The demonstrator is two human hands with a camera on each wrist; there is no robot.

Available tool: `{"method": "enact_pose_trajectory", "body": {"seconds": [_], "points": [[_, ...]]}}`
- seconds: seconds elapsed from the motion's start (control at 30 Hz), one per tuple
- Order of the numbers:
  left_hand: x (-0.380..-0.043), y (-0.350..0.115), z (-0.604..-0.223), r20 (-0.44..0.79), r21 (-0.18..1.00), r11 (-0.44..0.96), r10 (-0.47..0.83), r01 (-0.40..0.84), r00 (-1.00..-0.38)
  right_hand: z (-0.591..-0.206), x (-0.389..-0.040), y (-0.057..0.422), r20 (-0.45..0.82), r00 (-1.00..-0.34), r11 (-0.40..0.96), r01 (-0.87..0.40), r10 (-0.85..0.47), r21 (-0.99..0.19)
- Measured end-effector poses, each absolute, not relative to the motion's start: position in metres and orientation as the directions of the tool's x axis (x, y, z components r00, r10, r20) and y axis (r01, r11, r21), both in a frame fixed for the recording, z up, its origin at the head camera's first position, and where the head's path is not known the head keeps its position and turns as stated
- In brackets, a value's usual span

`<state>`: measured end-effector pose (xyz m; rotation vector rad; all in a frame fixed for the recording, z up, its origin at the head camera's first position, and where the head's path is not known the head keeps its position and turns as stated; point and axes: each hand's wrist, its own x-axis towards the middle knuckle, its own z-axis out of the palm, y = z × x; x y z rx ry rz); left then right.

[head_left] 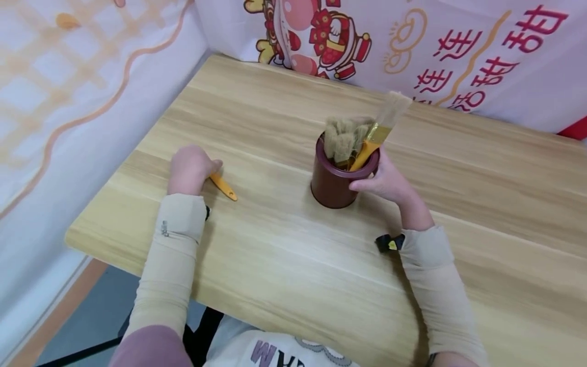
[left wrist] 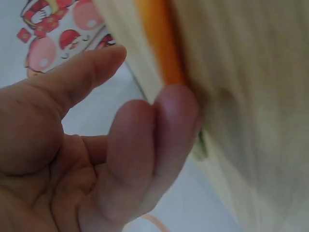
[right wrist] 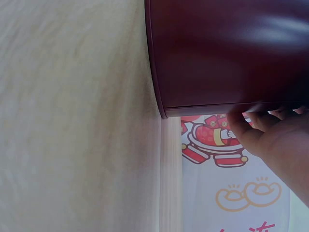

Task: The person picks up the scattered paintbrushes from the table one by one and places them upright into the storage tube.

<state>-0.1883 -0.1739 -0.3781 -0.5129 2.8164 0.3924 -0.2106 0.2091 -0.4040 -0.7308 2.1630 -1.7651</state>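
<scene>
On the left of the table, my left hand (head_left: 190, 165) is at a paintbrush with an orange handle (head_left: 224, 187). In the left wrist view the thumb stands apart from the bent fingers, whose tips are by the orange handle (left wrist: 164, 48); the hand covers the brush's far part in the head view. My right hand (head_left: 390, 178) grips the right side of a dark brown cylindrical pot (head_left: 334, 186), which stands upright. Several paintbrushes, pale bristles (head_left: 344, 145) up, fill it. One of them, a wider brush with an orange handle (head_left: 366, 154), leans right.
The wooden table (head_left: 284, 244) has its left edge beside my left arm. Behind it hangs a white printed cloth (head_left: 385, 46), and another cloth (head_left: 101, 66) hangs at the left. A small black wrist camera (head_left: 390, 243) sits at my right cuff.
</scene>
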Motion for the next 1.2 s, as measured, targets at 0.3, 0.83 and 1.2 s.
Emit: {"method": "enact_pose_trajectory", "body": {"seconds": [0.3, 0.83, 1.2], "points": [[-0.199, -0.176, -0.384, -0.348, 0.092, 0.932, -0.3, -0.351, -0.888, -0.402, -0.209, 0.207, 0.185, -0.831, 0.053, -0.249, -0.525, -0.967], [-0.213, -0.158, -0.382, -0.369, 0.245, 0.883, -0.297, -0.4, -0.881, -0.402, -0.212, 0.208, 0.16, -0.826, 0.091, -0.246, -0.54, -0.965], [-0.222, -0.143, -0.389, -0.327, 0.194, 0.922, -0.261, -0.335, -0.908, -0.402, -0.212, 0.21, 0.135, -0.835, 0.114, -0.229, -0.533, -0.967]]}}
